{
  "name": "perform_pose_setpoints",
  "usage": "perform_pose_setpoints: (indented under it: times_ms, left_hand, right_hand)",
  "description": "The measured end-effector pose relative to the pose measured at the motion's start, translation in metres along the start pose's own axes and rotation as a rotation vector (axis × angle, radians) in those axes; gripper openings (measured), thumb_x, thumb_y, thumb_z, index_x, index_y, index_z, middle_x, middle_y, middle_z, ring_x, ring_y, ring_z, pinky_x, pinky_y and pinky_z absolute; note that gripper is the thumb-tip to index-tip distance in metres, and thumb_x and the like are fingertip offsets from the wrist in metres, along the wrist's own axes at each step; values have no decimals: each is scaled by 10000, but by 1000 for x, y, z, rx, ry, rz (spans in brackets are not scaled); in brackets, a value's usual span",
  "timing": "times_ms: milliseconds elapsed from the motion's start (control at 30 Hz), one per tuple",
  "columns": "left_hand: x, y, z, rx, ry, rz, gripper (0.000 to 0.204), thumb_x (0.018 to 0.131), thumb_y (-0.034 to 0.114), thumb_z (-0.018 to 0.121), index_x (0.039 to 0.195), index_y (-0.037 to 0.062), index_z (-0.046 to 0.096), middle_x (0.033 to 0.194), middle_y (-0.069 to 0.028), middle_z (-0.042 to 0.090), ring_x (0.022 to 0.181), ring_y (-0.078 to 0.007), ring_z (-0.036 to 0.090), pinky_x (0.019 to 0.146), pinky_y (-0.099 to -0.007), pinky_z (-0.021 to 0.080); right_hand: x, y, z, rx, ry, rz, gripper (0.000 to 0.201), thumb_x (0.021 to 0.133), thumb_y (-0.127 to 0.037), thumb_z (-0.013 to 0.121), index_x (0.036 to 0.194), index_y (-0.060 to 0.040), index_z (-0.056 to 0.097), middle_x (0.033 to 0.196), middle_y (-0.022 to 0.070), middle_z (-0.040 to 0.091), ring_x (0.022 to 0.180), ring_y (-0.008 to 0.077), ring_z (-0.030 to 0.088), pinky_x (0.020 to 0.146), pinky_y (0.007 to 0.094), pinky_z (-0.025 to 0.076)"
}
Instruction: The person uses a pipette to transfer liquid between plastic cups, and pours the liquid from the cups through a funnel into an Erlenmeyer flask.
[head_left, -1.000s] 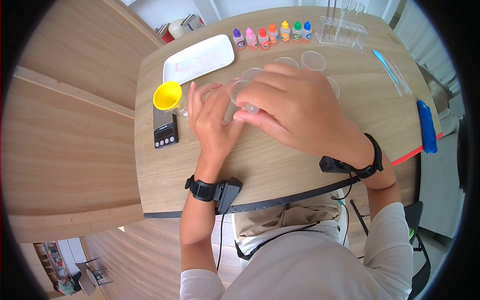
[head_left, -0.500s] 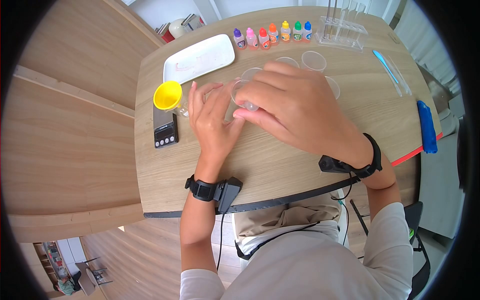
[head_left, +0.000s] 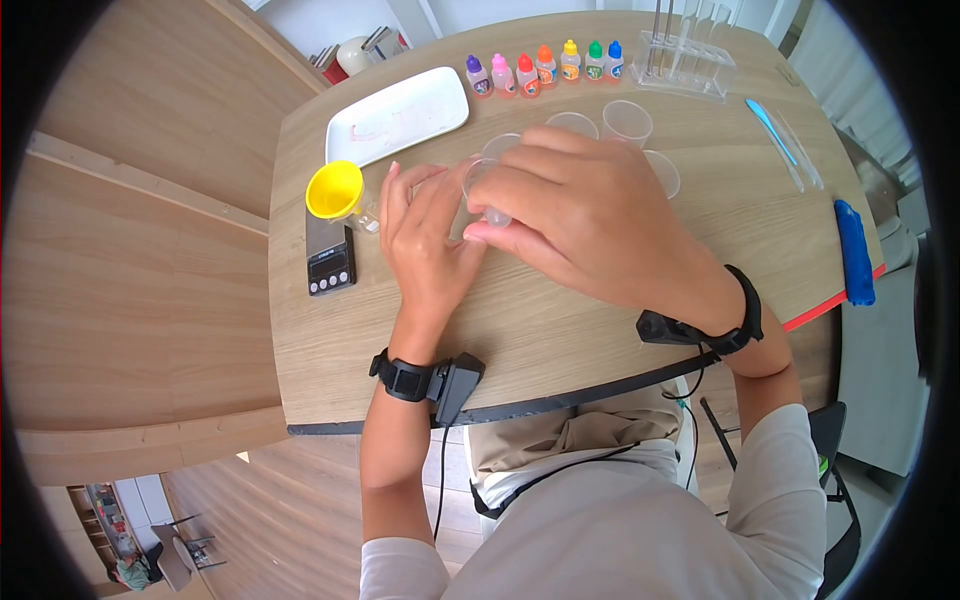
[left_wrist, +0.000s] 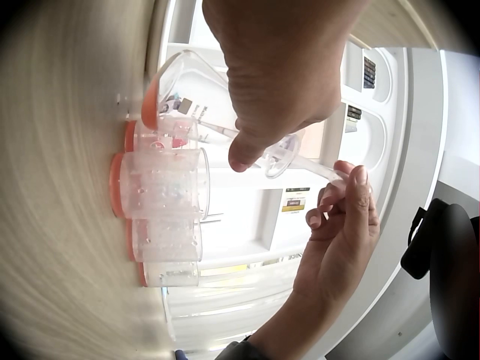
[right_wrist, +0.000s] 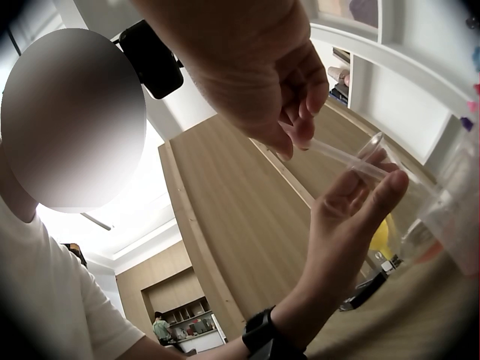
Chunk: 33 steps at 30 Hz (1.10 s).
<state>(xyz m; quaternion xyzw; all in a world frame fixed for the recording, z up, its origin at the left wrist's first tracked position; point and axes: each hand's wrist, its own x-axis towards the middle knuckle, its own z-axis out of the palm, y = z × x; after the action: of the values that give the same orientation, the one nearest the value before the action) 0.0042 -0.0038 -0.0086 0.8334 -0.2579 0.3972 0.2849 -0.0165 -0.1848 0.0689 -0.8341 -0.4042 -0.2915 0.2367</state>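
Note:
My left hand (head_left: 425, 235) grips the neck of a clear conical flask (left_wrist: 187, 75) with thumb and fingers. Reddish liquid lies in the flask's bottom, close by the table top. From above, my right hand (head_left: 600, 220) pinches the upper end of a clear plastic dropper (right_wrist: 337, 152) between thumb and fingertips. The dropper slants down through the flask's round mouth, its tip inside the body. In the head view both hands hide most of the flask. Just beyond it stand several clear plastic cups (left_wrist: 165, 184) with reddish bottoms.
A yellow funnel (head_left: 335, 190) and a black scale (head_left: 330, 270) are left of my left hand. Behind stand a white tray (head_left: 350, 140), several coloured dropper bottles (head_left: 545, 70) and a test tube rack (head_left: 685, 70). A blue roll (head_left: 853, 250) lies at the right edge.
Both hands stay almost in place. My right thumb and fingertips have shifted slightly left with the dropper.

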Motion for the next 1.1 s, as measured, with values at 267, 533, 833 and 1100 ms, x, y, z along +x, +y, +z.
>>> perform_pose_setpoints:
  times_ms: [267, 533, 833, 1100]
  left_hand:
    - [0, 0, 1, -42, -63, -5, 402, 653, 106, 735, 1054, 81, 702, 940, -58, 683, 971, -275, 597, 1020, -500, 395]
    - [-1, 1, 2, -66, -94, -40, 369, 667, 116, 725, 1033, 82, 705, 956, -66, 690, 991, -282, 596, 1026, -511, 387]
    - [1, -1, 0, 15, -75, -14, 443, 641, 113, 797, 1071, 76, 697, 949, -73, 683, 978, -287, 592, 1024, -511, 390]
    - [4, 5, -4, 40, -17, -11, 379, 654, 26, 784, 1018, 36, 676, 1007, -97, 679, 1018, -312, 587, 1016, -498, 388]
  right_hand:
    - [-2, -1, 6, -22, -29, -27, 179, 843, -261, 671, 884, -88, 646, 752, 7, 597, 802, 167, 595, 542, 327, 469]
    - [-5, -1, 23, 38, 32, -77, 194, 836, -262, 673, 866, -72, 644, 776, 28, 615, 811, 190, 599, 587, 352, 493]
    - [5, 7, -1, 82, 119, 60, 146, 782, -199, 749, 838, -98, 658, 717, 29, 607, 636, 207, 568, 546, 309, 429]
    - [7, 12, -8, 86, 143, 52, 134, 787, -172, 741, 862, -90, 666, 709, 44, 609, 647, 209, 563, 560, 313, 437]
